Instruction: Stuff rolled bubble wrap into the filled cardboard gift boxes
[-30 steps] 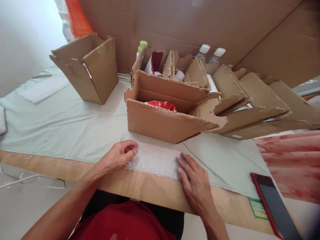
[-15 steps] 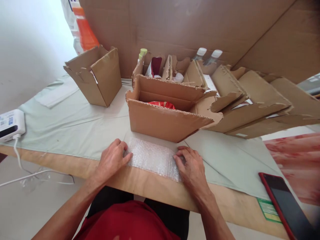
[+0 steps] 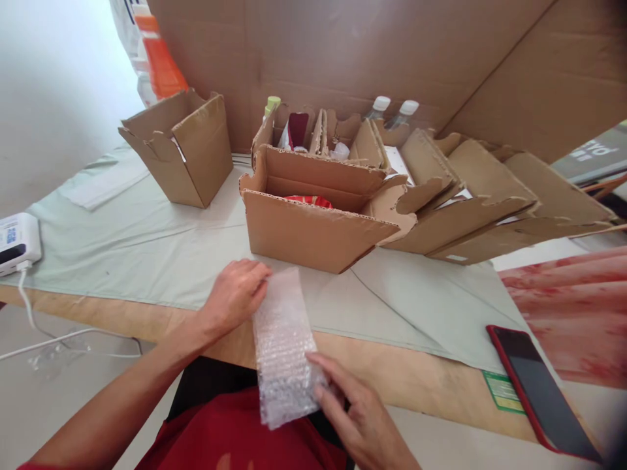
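A folded piece of bubble wrap (image 3: 284,346) is held between both hands, turned lengthwise and hanging over the table's near edge above a red shirt. My left hand (image 3: 235,295) pinches its far end on the table. My right hand (image 3: 353,414) grips its near end, off the table. Just behind stands an open cardboard box (image 3: 308,232) with something red (image 3: 308,200) inside.
A second open box (image 3: 183,147) stands at the back left; more cardboard boxes (image 3: 470,209) and capped bottles (image 3: 392,111) fill the back right. A red-cased phone (image 3: 539,391) lies at the right edge. A white device (image 3: 17,240) with a cable sits far left. A pale green cloth (image 3: 122,241) covers the table.
The bubble wrap lay flat and crosswise on the table under both hands; now it is lifted and turned lengthwise, my right hand having pulled its end toward me off the table edge.
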The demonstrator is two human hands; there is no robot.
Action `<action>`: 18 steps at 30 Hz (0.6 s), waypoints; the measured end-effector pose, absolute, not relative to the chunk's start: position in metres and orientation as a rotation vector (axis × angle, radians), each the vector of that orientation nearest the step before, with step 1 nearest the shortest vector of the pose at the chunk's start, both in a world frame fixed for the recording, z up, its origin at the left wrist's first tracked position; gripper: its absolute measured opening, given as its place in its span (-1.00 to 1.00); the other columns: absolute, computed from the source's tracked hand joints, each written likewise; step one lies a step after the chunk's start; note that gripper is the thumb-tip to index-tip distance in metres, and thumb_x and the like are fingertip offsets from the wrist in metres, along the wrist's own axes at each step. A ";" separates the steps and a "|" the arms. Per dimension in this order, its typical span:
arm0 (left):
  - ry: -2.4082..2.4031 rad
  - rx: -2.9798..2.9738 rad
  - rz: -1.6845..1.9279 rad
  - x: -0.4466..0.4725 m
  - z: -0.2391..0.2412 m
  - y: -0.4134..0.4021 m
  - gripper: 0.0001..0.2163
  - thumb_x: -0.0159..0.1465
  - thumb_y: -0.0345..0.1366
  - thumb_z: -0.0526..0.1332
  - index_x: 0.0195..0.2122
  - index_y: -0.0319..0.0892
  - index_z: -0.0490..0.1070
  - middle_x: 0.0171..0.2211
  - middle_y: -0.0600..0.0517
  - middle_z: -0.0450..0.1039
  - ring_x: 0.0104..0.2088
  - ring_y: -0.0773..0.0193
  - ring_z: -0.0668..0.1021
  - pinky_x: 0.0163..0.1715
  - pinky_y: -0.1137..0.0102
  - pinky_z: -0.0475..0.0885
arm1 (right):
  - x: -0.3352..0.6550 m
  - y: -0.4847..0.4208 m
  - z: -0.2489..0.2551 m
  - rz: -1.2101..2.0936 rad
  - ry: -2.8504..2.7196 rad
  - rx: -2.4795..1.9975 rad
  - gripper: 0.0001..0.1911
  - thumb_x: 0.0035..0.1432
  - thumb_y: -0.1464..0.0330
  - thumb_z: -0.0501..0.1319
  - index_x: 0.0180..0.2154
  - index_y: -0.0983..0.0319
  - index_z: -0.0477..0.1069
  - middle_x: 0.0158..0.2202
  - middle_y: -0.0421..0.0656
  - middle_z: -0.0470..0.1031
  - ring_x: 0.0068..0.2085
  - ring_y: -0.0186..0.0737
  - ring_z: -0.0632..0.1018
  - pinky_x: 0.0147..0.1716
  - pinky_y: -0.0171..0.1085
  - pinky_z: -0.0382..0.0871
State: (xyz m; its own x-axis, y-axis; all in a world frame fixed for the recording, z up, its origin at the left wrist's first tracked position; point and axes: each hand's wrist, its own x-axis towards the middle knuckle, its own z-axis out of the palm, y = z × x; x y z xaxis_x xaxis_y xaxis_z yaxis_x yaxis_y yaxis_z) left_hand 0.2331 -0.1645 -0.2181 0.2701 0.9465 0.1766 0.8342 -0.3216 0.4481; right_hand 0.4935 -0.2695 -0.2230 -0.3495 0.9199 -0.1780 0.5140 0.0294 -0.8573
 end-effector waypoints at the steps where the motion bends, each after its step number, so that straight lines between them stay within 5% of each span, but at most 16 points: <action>1: 1.580 2.316 0.586 0.242 -0.219 -0.158 -0.81 0.28 -0.44 0.14 -0.18 -0.15 0.52 -0.21 -0.13 0.58 -0.13 -0.02 0.57 -0.05 0.11 0.43 | 0.489 -0.279 -0.225 1.340 -1.844 -1.452 -0.65 0.34 0.21 0.14 0.06 0.08 0.56 -0.07 -0.12 0.66 -0.14 -0.11 0.67 -0.12 -0.23 0.53; 5: 1.443 2.337 0.640 0.255 -0.223 -0.154 -0.67 0.27 -0.45 0.16 0.05 -0.21 0.49 0.00 -0.22 0.53 0.05 -0.11 0.51 0.09 0.00 0.40 | 0.474 -0.303 -0.238 1.569 -1.596 -1.484 -0.64 0.34 0.13 0.16 -0.04 0.17 0.59 -0.43 -0.17 0.58 -0.40 -0.18 0.60 -0.36 -0.28 0.47; 9: 1.191 2.131 0.754 0.219 -0.212 -0.198 -0.50 0.18 -0.57 0.07 0.10 -0.11 0.49 0.10 -0.13 0.51 0.17 -0.02 0.46 0.20 0.01 0.37 | 0.472 -0.308 -0.244 1.712 -1.231 -1.433 -0.60 0.27 0.04 0.24 -0.06 0.19 0.58 -0.40 -0.14 0.59 -0.37 -0.20 0.59 -0.42 -0.31 0.42; 14: 1.047 1.984 0.565 0.192 -0.207 -0.269 -0.29 0.14 -0.48 0.26 0.34 0.09 0.27 0.34 -0.09 0.31 0.37 -0.11 0.30 0.30 -0.06 0.30 | 0.466 -0.297 -0.240 1.816 -0.864 -1.312 -0.51 0.21 -0.01 0.31 -0.05 0.24 0.55 -0.40 -0.08 0.64 -0.52 -0.33 0.48 -0.42 -0.30 0.41; 18: 1.311 1.975 0.841 0.218 -0.232 -0.277 -0.55 0.30 -0.44 0.19 0.22 -0.05 0.39 0.04 -0.10 0.57 0.05 0.08 0.57 0.06 0.13 0.52 | 0.456 -0.288 -0.237 1.826 -0.707 -1.254 -0.44 0.15 -0.01 0.37 0.02 0.25 0.50 -0.24 0.04 0.67 -0.38 -0.22 0.58 -0.49 -0.33 0.42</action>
State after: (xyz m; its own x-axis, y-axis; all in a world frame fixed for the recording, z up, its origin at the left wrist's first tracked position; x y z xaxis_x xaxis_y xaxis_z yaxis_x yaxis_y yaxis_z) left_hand 0.2183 -0.2775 -0.2315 0.3059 0.9368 0.1698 0.5453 -0.3185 0.7754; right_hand 0.4562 -0.2881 -0.2365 -0.1951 0.8486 -0.4917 -0.2959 -0.5289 -0.7954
